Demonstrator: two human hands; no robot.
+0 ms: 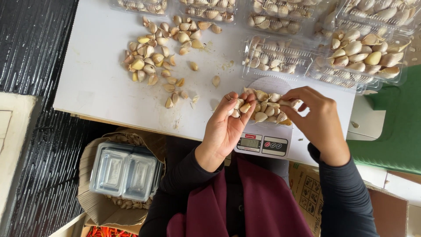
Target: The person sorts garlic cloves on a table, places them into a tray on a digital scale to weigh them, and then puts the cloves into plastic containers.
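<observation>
here our left hand is cupped half open with a few garlic cloves in it, just left of the scale. our right hand pinches one clove at the pile on the scale, so it is nearer. clear boxes behind hold more garlic. loose cloves lie on the white table.

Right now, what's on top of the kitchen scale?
A heap of garlic cloves sits on the scale, with both hands in it. The weighing platform is mostly covered; whether a tray lies underneath cannot be seen.
</observation>
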